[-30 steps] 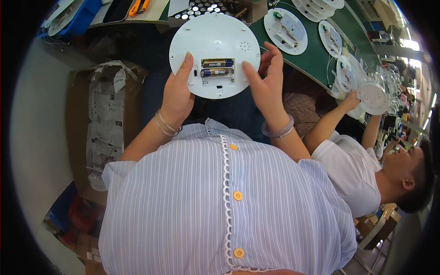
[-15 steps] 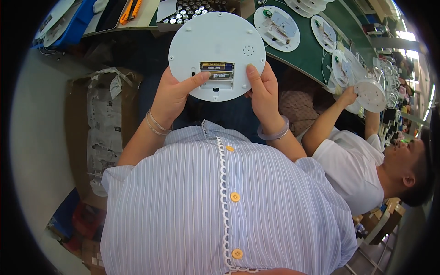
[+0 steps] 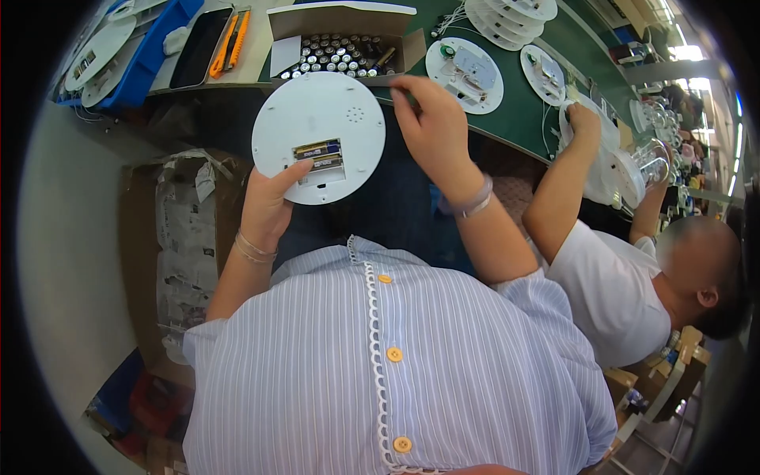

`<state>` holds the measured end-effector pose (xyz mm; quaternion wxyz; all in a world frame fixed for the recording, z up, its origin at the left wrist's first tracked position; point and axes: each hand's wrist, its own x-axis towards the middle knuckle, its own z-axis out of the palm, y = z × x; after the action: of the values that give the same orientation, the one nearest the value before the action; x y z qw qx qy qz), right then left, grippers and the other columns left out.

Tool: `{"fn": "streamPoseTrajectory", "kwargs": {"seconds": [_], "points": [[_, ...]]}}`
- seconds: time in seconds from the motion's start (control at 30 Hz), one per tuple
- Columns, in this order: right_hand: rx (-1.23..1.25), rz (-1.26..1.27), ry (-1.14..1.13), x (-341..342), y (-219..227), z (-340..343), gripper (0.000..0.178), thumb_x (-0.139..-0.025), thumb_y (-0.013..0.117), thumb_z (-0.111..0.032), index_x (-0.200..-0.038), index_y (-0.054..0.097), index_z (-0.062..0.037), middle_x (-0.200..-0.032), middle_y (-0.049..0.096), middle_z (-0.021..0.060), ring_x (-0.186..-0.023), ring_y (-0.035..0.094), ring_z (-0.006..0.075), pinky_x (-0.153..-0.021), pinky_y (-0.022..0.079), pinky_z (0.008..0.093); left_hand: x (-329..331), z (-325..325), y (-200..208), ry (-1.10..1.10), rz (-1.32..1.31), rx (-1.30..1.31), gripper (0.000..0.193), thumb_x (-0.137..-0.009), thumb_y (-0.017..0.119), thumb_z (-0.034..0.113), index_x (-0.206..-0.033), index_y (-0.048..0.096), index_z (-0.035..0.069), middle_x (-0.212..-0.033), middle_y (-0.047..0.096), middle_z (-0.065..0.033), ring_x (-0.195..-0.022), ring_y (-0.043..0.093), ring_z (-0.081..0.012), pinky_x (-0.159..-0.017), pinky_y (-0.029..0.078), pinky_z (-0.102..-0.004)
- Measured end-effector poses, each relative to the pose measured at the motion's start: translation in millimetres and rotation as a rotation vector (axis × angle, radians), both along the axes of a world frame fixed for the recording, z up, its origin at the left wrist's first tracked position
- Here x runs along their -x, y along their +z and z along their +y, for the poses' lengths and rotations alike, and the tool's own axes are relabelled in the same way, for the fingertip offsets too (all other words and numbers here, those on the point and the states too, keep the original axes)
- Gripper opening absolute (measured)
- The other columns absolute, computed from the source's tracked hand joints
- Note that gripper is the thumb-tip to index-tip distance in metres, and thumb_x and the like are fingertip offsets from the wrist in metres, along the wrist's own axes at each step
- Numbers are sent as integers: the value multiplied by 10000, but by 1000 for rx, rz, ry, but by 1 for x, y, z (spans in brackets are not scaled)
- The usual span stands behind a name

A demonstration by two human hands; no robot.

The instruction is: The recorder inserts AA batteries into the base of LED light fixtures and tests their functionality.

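Observation:
My left hand [image 3: 273, 194] grips a round white plastic disc [image 3: 317, 111] by its lower left, thumb near its battery compartment. Two batteries [image 3: 321, 154] lie side by side in the compartment, partly under the thumb. The disc has a cluster of small holes and several screw posts. My right hand [image 3: 435, 131] is off the disc, to its right, at the table's edge. Its thumb and forefinger stretch leftward, slightly apart, and nothing shows between them; the other fingers are partly hidden. Just beyond the disc stands an open cardboard box [image 3: 408, 51] packed with upright batteries [image 3: 336, 57].
On the green table [image 3: 507, 131] lie white discs with circuit boards [image 3: 467, 75] and a stack of discs [image 3: 507, 24]. Far left are an orange cutter [image 3: 229, 43], a black tray [image 3: 202, 47] and a blue bin [image 3: 154, 59]. A co-worker [image 3: 602, 293] handles parts at right.
My right hand has let go of the disc and moved up beside the table edge. The disc, in my left hand, has shifted left and down. The co-worker's hands have moved.

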<state>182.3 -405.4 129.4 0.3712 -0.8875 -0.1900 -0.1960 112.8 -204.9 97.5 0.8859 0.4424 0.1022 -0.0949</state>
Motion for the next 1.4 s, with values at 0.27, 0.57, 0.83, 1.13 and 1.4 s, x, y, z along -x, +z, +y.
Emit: {"fn": "streamPoseTrajectory", "kwargs": {"seconds": [0.27, 0.57, 0.83, 1.13, 1.4], "points": [[535, 346, -94, -83, 6, 26, 188, -711, 518, -208, -741, 618, -52, -727, 589, 146, -701, 566, 305, -635, 459, 378, 2, -6, -6, 69, 80, -50, 452, -702, 546, -29, -1129, 397, -22, -1075, 497, -117, -972, 494, -189, -829, 395, -281], [247, 277, -85, -54, -3, 28, 160, -707, 527, -148, -813, 588, -45, -746, 580, 117, -748, 545, 291, -645, 447, 363, 6, -5, -2, 57, 119, -46, 467, -712, 531, -28, -1151, 370, -15, -1099, 474, -123, -987, 485, -204, -839, 395, -292], [-591, -60, 60, -42, 11, 4, 187, -866, 399, -212, -831, 416, -29, -631, 539, 98, -588, 528, 165, -542, 420, 264, 1, -24, 2, 65, 76, -9, 442, -726, 538, -23, -1140, 383, -30, -1090, 486, -122, -974, 494, -189, -823, 400, -280], [-494, 425, 179, 31, 13, -23, 208, -852, 430, -174, -879, 547, -4, -647, 458, -7, -561, 415, 77, -515, 358, 189, -1, -40, 5, 148, 93, 75, 382, -822, 478, 141, -1156, 380, -17, -1112, 476, -104, -1011, 463, -174, -855, 366, -274], [76, 114, 255, 59, 14, -12, 207, -608, 674, -93, -795, 596, -51, -760, 555, 41, -706, 504, 183, -636, 399, 270, 0, -50, 6, 86, 39, 67, 378, -825, 483, 138, -1156, 376, -10, -1098, 482, -99, -985, 473, -152, -828, 383, -258]]}}
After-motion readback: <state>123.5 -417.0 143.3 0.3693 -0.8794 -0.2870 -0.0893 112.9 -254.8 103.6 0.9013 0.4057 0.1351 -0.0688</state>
